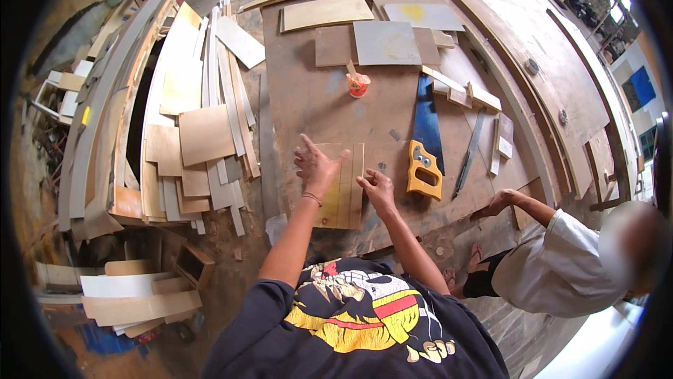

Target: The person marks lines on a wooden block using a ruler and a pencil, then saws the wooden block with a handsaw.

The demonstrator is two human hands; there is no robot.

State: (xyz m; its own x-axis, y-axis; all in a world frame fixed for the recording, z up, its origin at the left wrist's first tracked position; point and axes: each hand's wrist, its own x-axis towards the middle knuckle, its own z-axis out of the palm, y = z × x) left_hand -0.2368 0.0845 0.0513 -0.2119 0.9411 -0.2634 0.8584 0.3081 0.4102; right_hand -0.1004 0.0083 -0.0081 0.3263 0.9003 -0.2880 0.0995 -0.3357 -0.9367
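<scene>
A square light-brown wooden panel (pixel 340 200) lies on the worn brown worktable (pixel 294 98) in front of me, with lines running along its length. Over its left part is my left hand (pixel 319 171), fingers spread and thumb out to the right, holding nothing. My right hand (pixel 379 191) is at the panel's right edge, its fingers curled in a pinch. Whatever those fingertips hold, if anything, is too small to make out. Right of this hand lies a handsaw with a yellow handle (pixel 425 173) and a dark blue blade (pixel 427 123).
A red-and-white cup (pixel 358 85) with a stick in it stands beyond the panel. Grey boards (pixel 388 44) lie at the back, a dark narrow tool (pixel 470 154) and wood blocks (pixel 502 142) at right. Wood offcuts (pixel 205 133) are piled left. Another person's hand (pixel 499 201) reaches toward the table's right side.
</scene>
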